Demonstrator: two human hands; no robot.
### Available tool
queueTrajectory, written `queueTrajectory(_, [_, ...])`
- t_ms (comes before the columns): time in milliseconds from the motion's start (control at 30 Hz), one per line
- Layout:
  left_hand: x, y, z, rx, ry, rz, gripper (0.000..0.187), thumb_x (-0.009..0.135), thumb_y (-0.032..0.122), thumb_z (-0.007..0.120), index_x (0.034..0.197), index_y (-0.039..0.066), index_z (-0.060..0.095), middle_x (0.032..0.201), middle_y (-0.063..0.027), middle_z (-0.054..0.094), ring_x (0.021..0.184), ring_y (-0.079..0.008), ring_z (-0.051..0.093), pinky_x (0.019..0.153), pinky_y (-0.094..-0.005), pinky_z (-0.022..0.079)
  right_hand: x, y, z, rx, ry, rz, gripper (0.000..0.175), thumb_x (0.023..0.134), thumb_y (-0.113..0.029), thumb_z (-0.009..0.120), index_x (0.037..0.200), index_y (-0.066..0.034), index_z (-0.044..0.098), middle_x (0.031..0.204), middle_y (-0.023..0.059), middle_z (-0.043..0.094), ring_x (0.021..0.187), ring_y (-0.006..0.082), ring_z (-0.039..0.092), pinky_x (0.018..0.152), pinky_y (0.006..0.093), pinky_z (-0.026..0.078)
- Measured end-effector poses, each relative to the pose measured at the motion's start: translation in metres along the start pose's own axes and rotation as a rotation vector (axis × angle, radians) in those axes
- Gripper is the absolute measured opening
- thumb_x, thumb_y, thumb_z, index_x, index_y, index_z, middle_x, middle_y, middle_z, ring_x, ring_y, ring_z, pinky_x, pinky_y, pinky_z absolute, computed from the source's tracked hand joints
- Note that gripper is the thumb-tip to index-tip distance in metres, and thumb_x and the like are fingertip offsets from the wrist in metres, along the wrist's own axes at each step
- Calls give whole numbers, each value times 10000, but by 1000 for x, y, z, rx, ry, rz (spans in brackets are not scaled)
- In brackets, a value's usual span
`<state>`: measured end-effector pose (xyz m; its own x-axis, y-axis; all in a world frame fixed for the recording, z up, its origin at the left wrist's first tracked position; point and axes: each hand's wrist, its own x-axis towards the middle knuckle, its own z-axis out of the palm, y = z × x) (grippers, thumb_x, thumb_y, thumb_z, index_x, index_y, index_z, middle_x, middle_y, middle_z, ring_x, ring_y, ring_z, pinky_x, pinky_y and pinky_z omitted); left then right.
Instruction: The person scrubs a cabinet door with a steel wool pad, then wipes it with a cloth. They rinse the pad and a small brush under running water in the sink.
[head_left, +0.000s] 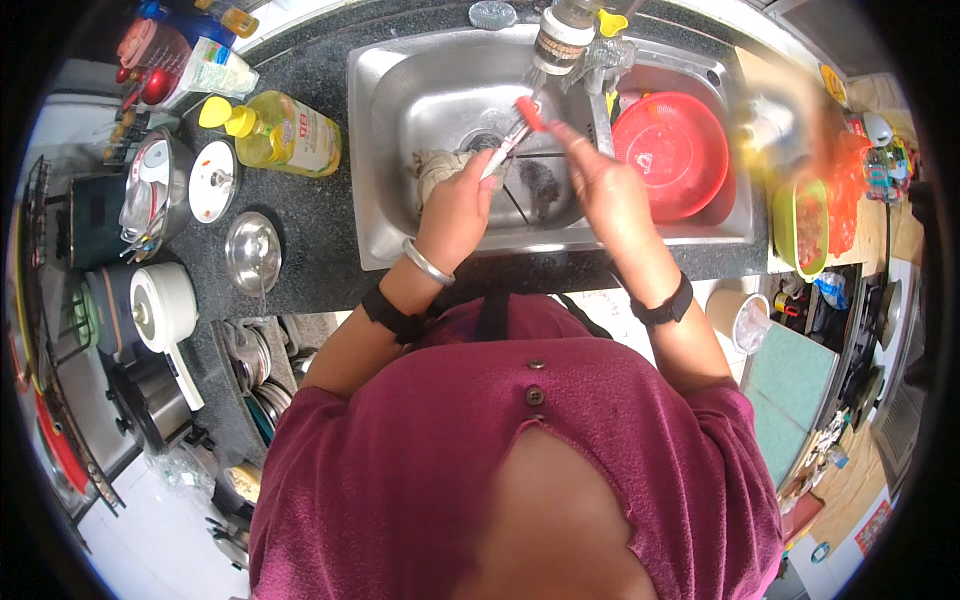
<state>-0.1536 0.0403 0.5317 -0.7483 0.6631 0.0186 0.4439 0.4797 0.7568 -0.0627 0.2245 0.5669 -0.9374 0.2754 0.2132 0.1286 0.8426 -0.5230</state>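
Over the left basin of a steel double sink, my left hand grips the pale handle of a kitchen utensil, perhaps a peeler, that points up and to the right. Its red end is under the faucet filter. My right hand is at that red end, its fingers close together at the tip; whether it grips the end cannot be told. A crumpled beige cloth lies in the basin, partly behind my left hand. A red plastic basin sits in the right bowl.
Left on the dark counter are a yellow dish soap bottle, a white lid, a steel lid and a white pot. A scouring pad lies behind the sink. On the right stands a green container beside a red plastic bag.
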Motion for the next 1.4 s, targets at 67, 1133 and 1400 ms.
queueTrajectory(67, [-1, -2, -1, 12, 39, 33, 319, 904, 116, 511, 1219, 67, 499, 866, -212, 636, 784, -399, 604, 673, -463, 467, -2, -6, -3, -46, -204, -48, 480, 811, -74, 552, 1267, -222, 532, 675, 153, 615, 608, 333, 626, 532, 459, 485])
queueTrajectory(1133, [1, 0, -7, 298, 192, 104, 348, 885, 182, 556, 1233, 196, 547, 805, -105, 613, 717, -301, 614, 604, -405, 491, -7, -3, -15, 30, -32, 2, 422, 846, -123, 579, 1250, -238, 547, 718, 179, 622, 654, 353, 626, 554, 456, 486])
queueTrajectory(1400, [-1, 10, -17, 368, 210, 104, 379, 886, 170, 561, 1263, 199, 535, 842, -113, 615, 719, -311, 612, 617, -404, 489, -7, 1, -15, -52, 111, -32, 418, 860, -127, 591, 1256, -255, 555, 681, 130, 603, 600, 328, 612, 519, 431, 487])
